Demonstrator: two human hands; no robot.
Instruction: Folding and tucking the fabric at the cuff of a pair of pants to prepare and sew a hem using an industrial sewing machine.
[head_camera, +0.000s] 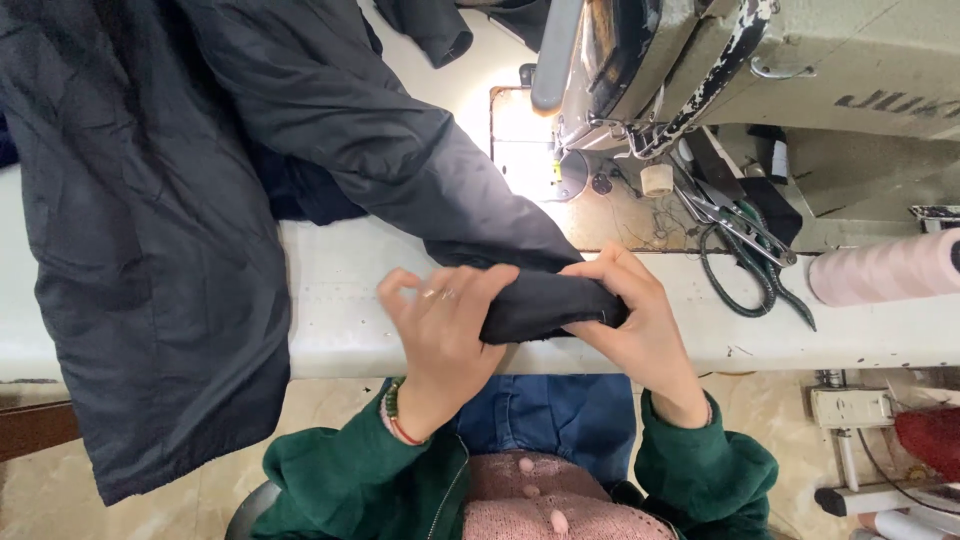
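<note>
The bare strip of white table (340, 290) to the left of the left hand (440, 340) lies open as far as the hanging dark jacket (150, 250), which covers the table's whole left part and drapes over its front edge. Behind the hands, the jacket's sleeve (400, 150) runs slantwise and bars the way to the sewing machine (700, 60). To the right of the right hand (640, 320), green-handled scissors (750, 255) and a pink thread cone (885, 268) stand close together, with bare table edge in front of them.
</note>
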